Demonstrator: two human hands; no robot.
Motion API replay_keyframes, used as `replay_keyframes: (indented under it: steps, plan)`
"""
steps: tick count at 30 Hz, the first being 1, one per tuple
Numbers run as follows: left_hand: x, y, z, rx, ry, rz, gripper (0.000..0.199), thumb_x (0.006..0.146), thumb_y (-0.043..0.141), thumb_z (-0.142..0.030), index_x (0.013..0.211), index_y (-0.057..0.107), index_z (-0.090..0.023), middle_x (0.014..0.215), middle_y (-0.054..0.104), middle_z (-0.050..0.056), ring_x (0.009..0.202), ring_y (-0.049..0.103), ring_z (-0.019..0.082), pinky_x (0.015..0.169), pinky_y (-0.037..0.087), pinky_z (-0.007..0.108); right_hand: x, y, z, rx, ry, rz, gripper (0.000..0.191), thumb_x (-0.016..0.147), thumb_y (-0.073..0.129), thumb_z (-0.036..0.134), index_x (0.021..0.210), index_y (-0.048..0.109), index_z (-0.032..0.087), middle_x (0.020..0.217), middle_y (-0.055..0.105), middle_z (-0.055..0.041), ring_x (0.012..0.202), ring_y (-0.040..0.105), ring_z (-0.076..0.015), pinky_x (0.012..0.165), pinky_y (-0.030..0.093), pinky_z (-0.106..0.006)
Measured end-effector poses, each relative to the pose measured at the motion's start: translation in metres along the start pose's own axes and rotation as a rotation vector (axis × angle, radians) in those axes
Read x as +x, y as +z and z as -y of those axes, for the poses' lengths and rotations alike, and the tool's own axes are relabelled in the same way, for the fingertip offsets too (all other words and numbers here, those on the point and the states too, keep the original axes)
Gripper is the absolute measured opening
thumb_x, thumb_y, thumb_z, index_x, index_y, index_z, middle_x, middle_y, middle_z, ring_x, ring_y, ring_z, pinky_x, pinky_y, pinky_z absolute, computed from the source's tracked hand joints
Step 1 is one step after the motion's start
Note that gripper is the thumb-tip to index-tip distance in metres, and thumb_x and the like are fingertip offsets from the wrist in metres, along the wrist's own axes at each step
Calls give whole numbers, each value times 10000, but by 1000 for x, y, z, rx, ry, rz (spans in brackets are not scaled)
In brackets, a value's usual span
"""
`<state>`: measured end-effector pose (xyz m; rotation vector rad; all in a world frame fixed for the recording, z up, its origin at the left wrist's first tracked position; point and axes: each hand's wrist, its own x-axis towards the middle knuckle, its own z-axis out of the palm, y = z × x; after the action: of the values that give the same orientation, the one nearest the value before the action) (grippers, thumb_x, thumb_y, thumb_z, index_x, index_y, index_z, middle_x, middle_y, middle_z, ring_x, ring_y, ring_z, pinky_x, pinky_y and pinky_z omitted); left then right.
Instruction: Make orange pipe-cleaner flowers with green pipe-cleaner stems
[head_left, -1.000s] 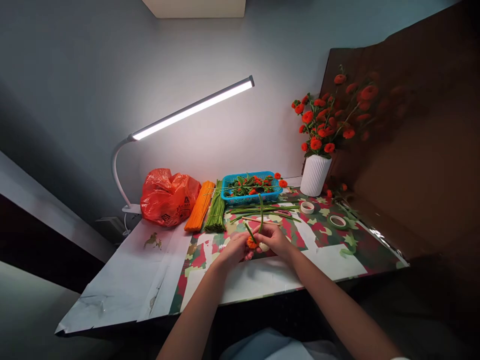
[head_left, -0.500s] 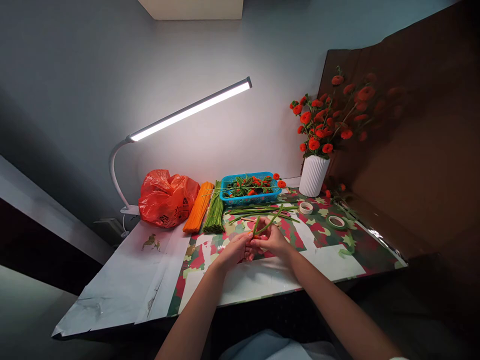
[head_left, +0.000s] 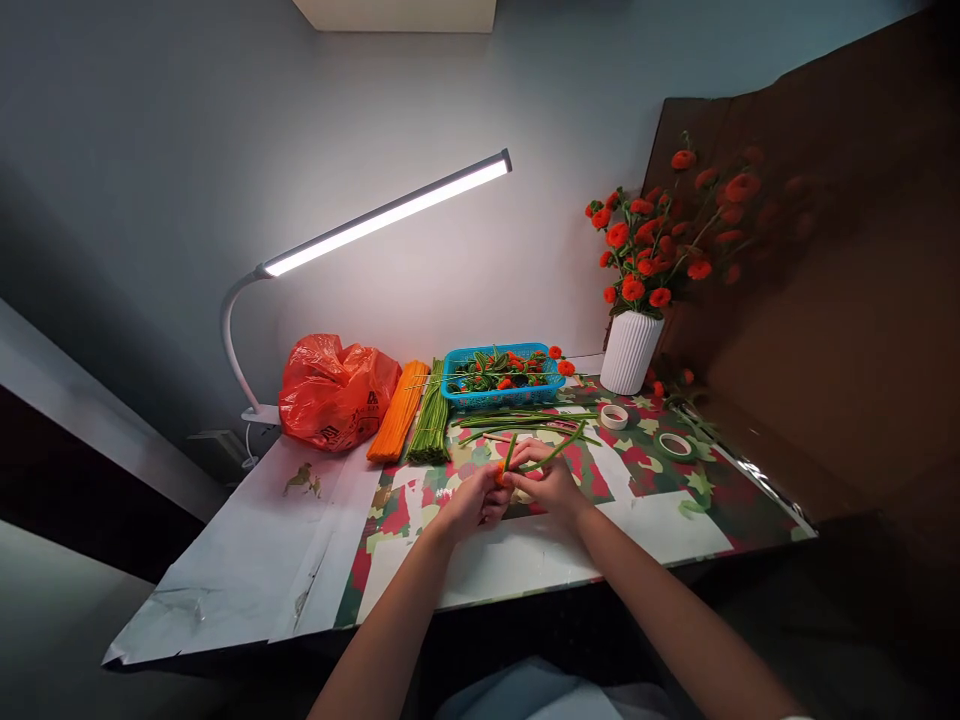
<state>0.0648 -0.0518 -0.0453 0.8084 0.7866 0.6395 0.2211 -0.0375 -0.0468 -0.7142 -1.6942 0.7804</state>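
Observation:
Close together above the front of the table, both my hands work on one small piece. My left hand (head_left: pixel 474 505) is closed around a small orange pipe-cleaner flower (head_left: pixel 501 474); its fingers hide much of the flower. With thumb and finger, my right hand (head_left: pixel 553 487) pinches a green pipe cleaner (head_left: pixel 561 449) against that flower. One green end sticks up near the flower and a longer end slants up to the right. Just beyond my hands lie loose green pipe cleaners (head_left: pixel 525 421).
A blue basket (head_left: pixel 504 398) of orange flowers and green leaves stands at the back. Left of it are green (head_left: pixel 430 420) and orange pipe-cleaner bundles (head_left: pixel 399 415), a red plastic bag (head_left: pixel 334 390) and a lit lamp (head_left: pixel 390 215). Tape rolls (head_left: pixel 613 418) and a white vase (head_left: pixel 632 355) of flowers are right.
The green pipe cleaner's long end has swung lower and further right. More of the orange flower shows between my fingers. The whole view has shifted slightly.

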Motion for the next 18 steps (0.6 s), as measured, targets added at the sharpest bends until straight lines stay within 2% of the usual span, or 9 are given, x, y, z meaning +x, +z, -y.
replay_keyframes:
  steps: [5,8,11,14,18]
  plan:
    - [1,2,5,71,72,-81,447,689,576,-569,640,318,-207,506,215,-111,385,111,21,407,20,197,-1,0,-1,-121,-72,18,145,738,680,258,644,587,198,725,600,-24,739,566,-178,711,460,-321]
    - [1,3,6,97,113,-125,464,680,592,-579,635,319,-206,506,230,-110,391,125,21,412,27,194,-1,0,1,-195,-20,3,121,711,683,237,685,571,199,730,586,-12,718,545,-170,687,449,-306]
    - [2,2,7,106,121,-122,450,687,590,-576,644,339,-205,507,236,-109,393,118,24,411,26,195,0,-2,3,-203,20,35,94,716,684,239,724,601,198,765,593,-14,741,557,-172,694,455,-302]
    - [2,3,6,101,108,-124,403,718,563,-555,663,371,-205,500,226,-109,387,115,30,410,24,200,1,-4,5,-193,-39,73,34,761,661,242,758,661,209,812,619,-32,801,586,-189,727,467,-315]
    - [2,4,4,98,114,-147,360,738,541,-511,654,371,-204,487,226,-108,382,111,31,407,37,199,-2,-3,1,-197,-152,58,99,820,616,268,780,699,233,826,664,-49,791,613,-197,739,485,-343]
